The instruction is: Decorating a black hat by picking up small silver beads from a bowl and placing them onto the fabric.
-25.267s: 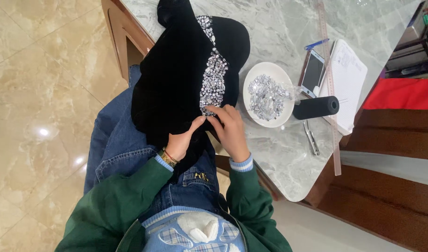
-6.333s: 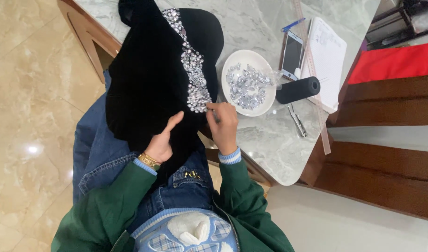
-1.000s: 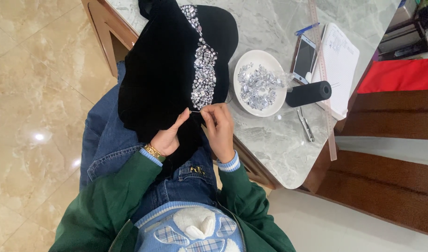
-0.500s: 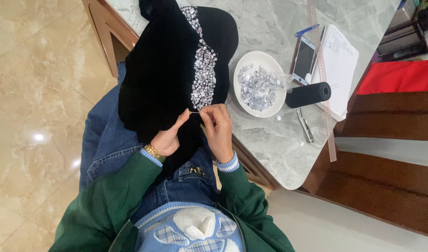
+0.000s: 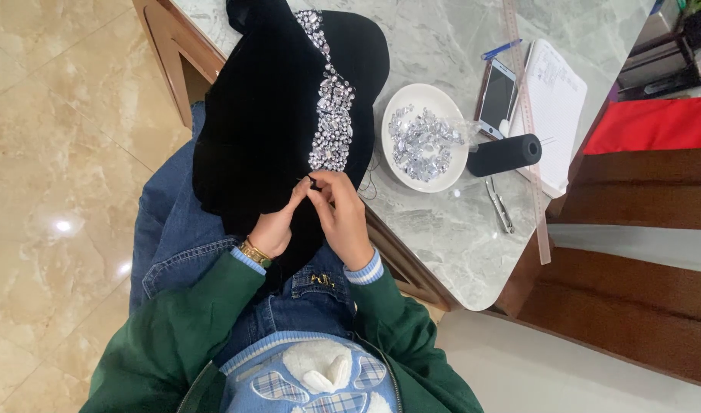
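Black velvet cloth (image 5: 266,138) spreads from the grey marble table (image 5: 457,237) down over the person's denim-clad lap, its long axis running away from the body toward the far table edge. Along that axis runs a strip of clear rhinestones (image 5: 331,115), ending just ahead of the fingertips. Both hands meet at the strip's near end, so the cloth lies straight in front of them; neither is plainly the nearer. The left hand (image 5: 278,222) grips the fabric from beneath, thumb on top, fingers hidden in the folds. The right hand (image 5: 343,214) is closed in a pinch at the same spot. What it pinches is too small to tell, perhaps a needle. To the right, well apart from the hands, sits a white plate of loose stones (image 5: 423,138), then a black thread spool (image 5: 505,155), a phone (image 5: 497,95), a notepad (image 5: 553,107), a long ruler (image 5: 530,138) and small snips (image 5: 500,205). The cloth's far end is cut off by the frame.
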